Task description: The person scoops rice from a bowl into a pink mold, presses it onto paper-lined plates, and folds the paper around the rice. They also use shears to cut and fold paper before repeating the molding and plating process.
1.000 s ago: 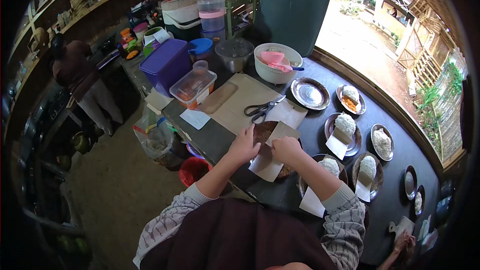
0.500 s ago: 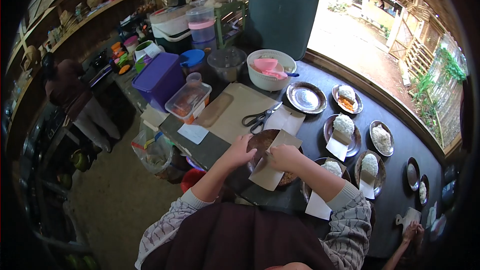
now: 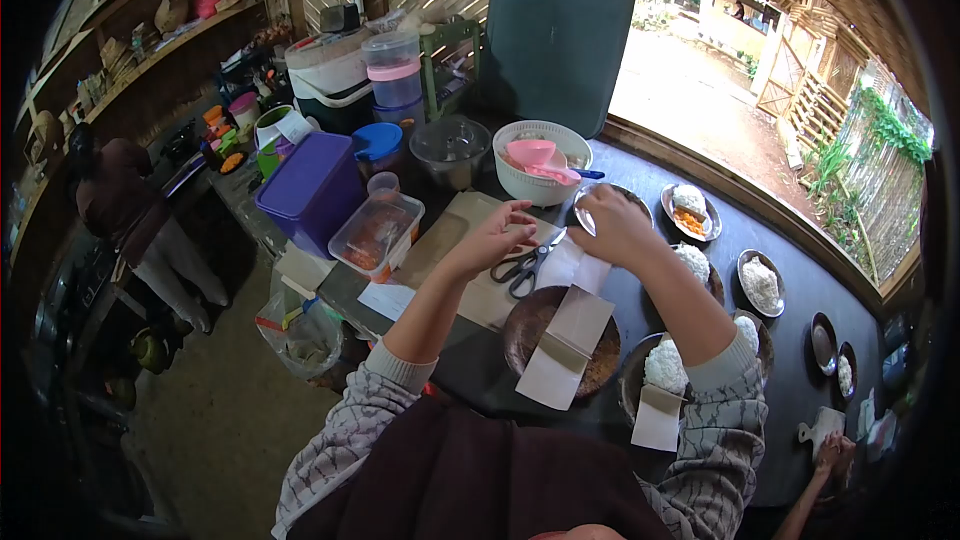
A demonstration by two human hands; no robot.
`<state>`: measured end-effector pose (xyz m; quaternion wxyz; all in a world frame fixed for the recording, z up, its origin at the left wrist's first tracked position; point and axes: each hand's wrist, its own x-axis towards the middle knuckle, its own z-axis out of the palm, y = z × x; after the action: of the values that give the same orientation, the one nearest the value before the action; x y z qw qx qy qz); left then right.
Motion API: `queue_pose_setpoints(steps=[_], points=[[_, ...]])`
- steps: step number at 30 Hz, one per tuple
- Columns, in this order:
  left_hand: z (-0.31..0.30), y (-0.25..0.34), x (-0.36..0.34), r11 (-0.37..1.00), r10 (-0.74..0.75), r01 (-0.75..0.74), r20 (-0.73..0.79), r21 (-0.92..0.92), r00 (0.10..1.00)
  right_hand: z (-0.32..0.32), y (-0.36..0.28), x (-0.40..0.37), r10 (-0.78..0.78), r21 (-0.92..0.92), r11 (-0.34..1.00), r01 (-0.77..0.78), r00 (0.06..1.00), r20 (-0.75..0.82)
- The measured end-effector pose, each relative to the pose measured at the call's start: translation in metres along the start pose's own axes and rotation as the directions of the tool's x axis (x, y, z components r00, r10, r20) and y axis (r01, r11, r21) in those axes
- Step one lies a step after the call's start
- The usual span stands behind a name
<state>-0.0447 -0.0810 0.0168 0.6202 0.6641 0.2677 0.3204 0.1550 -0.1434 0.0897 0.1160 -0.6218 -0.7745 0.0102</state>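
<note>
My left hand hovers over the brown paper, near the black scissors, its fingers apart and nothing in them. My right hand reaches over the near edge of a round silver-brown plate, above folded white paper; its fingertips are partly hidden, so its grip cannot be made out. Closer to me, a brown bowl of crumbly brown food has a folded paper strip lying across it. To its right is a plate with white rice and a paper piece.
A white colander with pink scoops stands at the back, beside a purple container and an orange-filled tub. More rice plates line the right. One person stands far left; another's hands are lower right.
Both my hands have left the brown bowl and moved up and away, the right one to the plate beyond. The folded paper strip now lies across the bowl untouched. The view has shifted slightly.
</note>
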Motion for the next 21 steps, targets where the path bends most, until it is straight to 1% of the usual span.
queue_pose_setpoints(steps=[1, 2, 4, 5, 6, 7, 8, 9, 11, 12, 14, 15, 17, 18, 20, 21], points=[[-0.004, 0.001, 0.007, 1.0, 0.006, -0.006, 0.002, 0.003, 1.0, 0.0, 0.003, 0.012, 0.006, -0.073, 0.997, -0.012, 0.997, -0.081], [-0.008, 0.0, 0.015, 0.998, 0.013, -0.013, 0.005, -0.056, 1.0, 0.001, 0.005, 0.024, 0.01, -0.075, 0.997, -0.017, 0.996, -0.09], [-0.014, 0.003, 0.028, 0.983, 0.015, -0.014, 0.002, -0.183, 1.0, 0.002, 0.011, 0.046, 0.041, -0.278, 0.957, -0.082, 0.988, -0.151], [-0.017, 0.004, 0.035, 0.984, 0.02, -0.018, 0.01, -0.178, 1.0, 0.002, 0.012, 0.057, 0.046, -0.28, 0.956, -0.09, 0.986, -0.16], [-0.02, 0.004, 0.043, 0.966, 0.008, -0.01, -0.009, -0.258, 1.0, 0.001, 0.011, 0.069, 0.156, -0.275, 0.947, -0.163, 0.987, -0.048], [-0.023, 0.004, 0.049, 0.941, -0.006, -0.005, -0.03, -0.338, 1.0, 0.001, 0.011, 0.081, 0.26, -0.28, 0.931, -0.233, 0.963, 0.065], [-0.023, 0.002, 0.056, 0.928, -0.024, 0.001, -0.056, -0.373, 0.998, 0.003, 0.013, 0.093, 0.311, -0.3, 0.915, -0.272, 0.946, 0.093], [-0.024, 0.001, 0.064, 0.926, -0.017, -0.006, -0.057, -0.377, 0.998, 0.003, 0.017, 0.104, 0.31, -0.307, 0.912, -0.27, 0.946, 0.09], [-0.025, -0.01, 0.077, 0.906, -0.081, 0.037, -0.086, -0.421, 0.993, 0.008, 0.028, 0.119, 0.291, -0.132, 0.955, -0.267, 0.93, 0.224], [-0.027, -0.019, 0.082, 0.9, -0.087, 0.043, -0.081, -0.433, 0.993, 0.013, 0.03, 0.122, 0.298, -0.141, 0.952, -0.271, 0.925, 0.234], [-0.032, -0.033, 0.095, 0.875, -0.128, 0.088, -0.052, -0.476, 0.99, 0.02, 0.036, 0.129, 0.3, -0.185, 0.944, -0.273, 0.944, 0.138], [-0.031, -0.035, 0.099, 0.869, -0.131, 0.093, -0.046, -0.486, 0.99, 0.019, 0.036, 0.132, 0.307, -0.194, 0.941, -0.277, 0.941, 0.145], [-0.032, -0.039, 0.103, 0.873, -0.161, 0.11, -0.068, -0.476, 0.985, 0.019, 0.035, 0.139, 0.343, -0.187, 0.937, -0.296, 0.887, 0.31], [-0.033, -0.041, 0.103, 0.868, -0.169, 0.114, -0.071, -0.484, 0.983, 0.023, 0.038, 0.142, 0.341, -0.19, 0.937, -0.292, 0.884, 0.321], [-0.034, -0.043, 0.104, 0.865, -0.151, 0.126, -0.012, -0.486, 0.989, 0.031, 0.044, 0.146, 0.283, -0.156, 0.958, -0.242, 0.889, 0.359], [-0.033, -0.044, 0.104, 0.861, -0.157, 0.127, -0.019, -0.492, 0.987, 0.038, 0.05, 0.15, 0.277, -0.156, 0.959, -0.235, 0.888, 0.368]])
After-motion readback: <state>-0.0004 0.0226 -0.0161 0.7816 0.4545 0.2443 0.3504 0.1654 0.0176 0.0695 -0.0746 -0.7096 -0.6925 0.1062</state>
